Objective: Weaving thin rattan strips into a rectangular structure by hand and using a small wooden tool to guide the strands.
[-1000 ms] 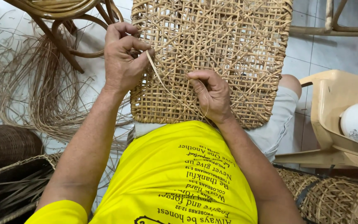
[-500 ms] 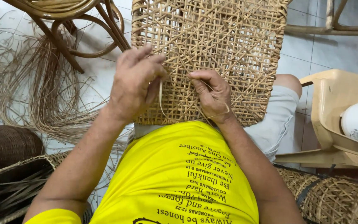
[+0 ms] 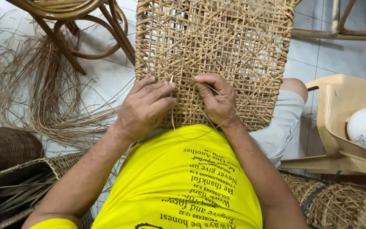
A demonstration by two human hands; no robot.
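Note:
A woven rattan cane panel [image 3: 234, 38] rests on my lap, tilted away from me. My left hand [image 3: 145, 106] lies on its lower left part, fingers pinching a thin cane strand [image 3: 191, 135] near the weave. That strand loops down over my yellow shirt and back up to my right hand [image 3: 217, 99], which presses on the panel's lower middle with fingers curled on the strand.
Loose rattan strips [image 3: 34, 93] lie spread on the white tiled floor at left, under a bent rattan chair frame [image 3: 85, 29]. Woven baskets [image 3: 9, 182] sit at lower left and lower right. A beige plastic chair [image 3: 344, 127] with a white container stands at right.
My left hand came down from the panel's upper left edge to the lower part beside my right hand, pulling the strand down into a loop. The right hand stayed put.

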